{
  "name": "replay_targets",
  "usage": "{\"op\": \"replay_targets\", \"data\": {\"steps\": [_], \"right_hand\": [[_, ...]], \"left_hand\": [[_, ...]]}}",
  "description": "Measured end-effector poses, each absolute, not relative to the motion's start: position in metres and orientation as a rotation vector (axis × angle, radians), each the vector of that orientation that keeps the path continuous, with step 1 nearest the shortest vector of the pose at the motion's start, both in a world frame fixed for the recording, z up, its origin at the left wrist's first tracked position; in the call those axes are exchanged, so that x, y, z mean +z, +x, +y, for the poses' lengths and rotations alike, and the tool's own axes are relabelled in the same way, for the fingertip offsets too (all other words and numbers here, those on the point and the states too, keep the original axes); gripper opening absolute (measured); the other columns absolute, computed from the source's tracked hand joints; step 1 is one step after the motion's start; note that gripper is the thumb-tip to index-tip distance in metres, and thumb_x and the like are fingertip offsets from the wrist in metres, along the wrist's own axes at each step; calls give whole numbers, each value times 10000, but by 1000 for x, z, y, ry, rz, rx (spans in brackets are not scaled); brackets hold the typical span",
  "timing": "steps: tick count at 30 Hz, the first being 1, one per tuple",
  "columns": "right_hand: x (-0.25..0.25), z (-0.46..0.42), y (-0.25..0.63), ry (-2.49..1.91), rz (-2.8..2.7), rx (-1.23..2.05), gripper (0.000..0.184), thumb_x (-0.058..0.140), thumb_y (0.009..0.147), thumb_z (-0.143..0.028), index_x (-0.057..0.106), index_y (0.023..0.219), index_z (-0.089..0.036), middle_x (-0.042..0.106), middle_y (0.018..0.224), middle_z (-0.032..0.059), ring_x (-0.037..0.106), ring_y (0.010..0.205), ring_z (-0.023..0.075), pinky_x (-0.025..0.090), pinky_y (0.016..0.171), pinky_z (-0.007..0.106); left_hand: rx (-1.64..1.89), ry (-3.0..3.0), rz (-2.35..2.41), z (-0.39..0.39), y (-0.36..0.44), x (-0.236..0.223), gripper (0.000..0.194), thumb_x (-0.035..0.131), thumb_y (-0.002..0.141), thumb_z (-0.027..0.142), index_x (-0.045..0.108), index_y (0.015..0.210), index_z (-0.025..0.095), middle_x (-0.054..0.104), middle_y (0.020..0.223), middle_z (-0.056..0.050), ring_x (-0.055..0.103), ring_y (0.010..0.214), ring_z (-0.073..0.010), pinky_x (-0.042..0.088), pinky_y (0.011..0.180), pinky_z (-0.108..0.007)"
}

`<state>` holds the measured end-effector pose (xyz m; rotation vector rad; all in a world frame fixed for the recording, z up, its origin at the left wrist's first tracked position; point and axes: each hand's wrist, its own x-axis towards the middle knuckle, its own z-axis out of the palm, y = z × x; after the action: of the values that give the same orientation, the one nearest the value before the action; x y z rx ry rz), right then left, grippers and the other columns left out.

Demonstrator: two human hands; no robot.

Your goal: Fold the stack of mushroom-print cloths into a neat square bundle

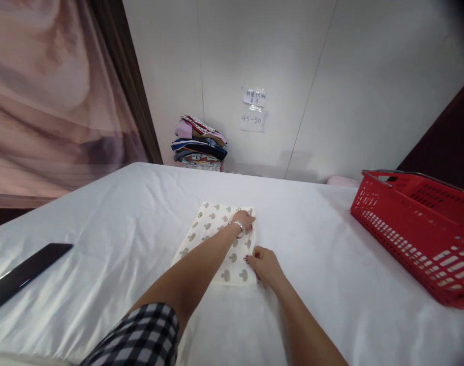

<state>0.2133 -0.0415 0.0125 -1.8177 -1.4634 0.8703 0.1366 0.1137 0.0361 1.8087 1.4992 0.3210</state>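
Observation:
A folded white cloth with grey mushroom prints [211, 239] lies flat in the middle of the white-covered table [311, 244]. My left hand [244, 220], with a bracelet on the wrist, reaches across the cloth and pinches its far right corner. My right hand [264, 264] grips the cloth's near right edge with curled fingers. Both forearms stretch forward from the bottom of the view, the left one coming out of a black-and-white checked sleeve [140, 335].
A red plastic basket [418, 229] stands at the right of the table. A black flat device [24, 274] lies at the left edge. A stack of folded clothes [199, 145] sits against the back wall, below two paper notes [253, 109]. A pinkish curtain [52, 96] hangs at left.

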Motion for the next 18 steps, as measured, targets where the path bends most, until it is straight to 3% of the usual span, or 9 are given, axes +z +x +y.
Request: {"op": "replay_targets", "data": {"steps": [5,8,11,14,18], "right_hand": [[14,-41,214,-1836,-1481,869,238,541,678,-342,409,535,-205,446,485,-55,378,473,89,236,439,210],[15,-41,215,-1824,-1485,890,219,543,676,-329,427,540,-202,452,482,-55,387,476,88,242,446,206],[16,-42,215,-1805,-1493,884,220,550,676,-329,436,540,-199,459,486,-53,396,481,88,249,453,204],[16,-42,215,-1785,-1480,913,219,553,676,-328,435,544,-199,452,478,-56,391,468,85,244,448,205],[12,-38,218,-1727,-1442,921,232,531,701,-357,456,552,-196,447,480,-53,397,476,89,263,460,207]], "left_hand": [[361,1875,1410,109,129,42,255,396,876,244,629,856,143,704,799,-46,659,680,-115,510,632,-203],[424,1989,1371,99,117,46,221,438,850,209,616,972,162,688,952,-50,644,851,-145,501,767,-256],[491,2162,1299,83,104,40,262,521,801,229,603,1048,195,612,1153,-56,524,1111,-194,386,972,-321],[538,2426,1184,69,99,29,315,536,795,249,579,1101,190,527,1273,-71,418,1220,-204,290,1046,-338],[617,2440,1391,59,101,28,259,500,823,354,617,961,168,617,1090,-83,513,1088,-199,371,957,-314]]}}
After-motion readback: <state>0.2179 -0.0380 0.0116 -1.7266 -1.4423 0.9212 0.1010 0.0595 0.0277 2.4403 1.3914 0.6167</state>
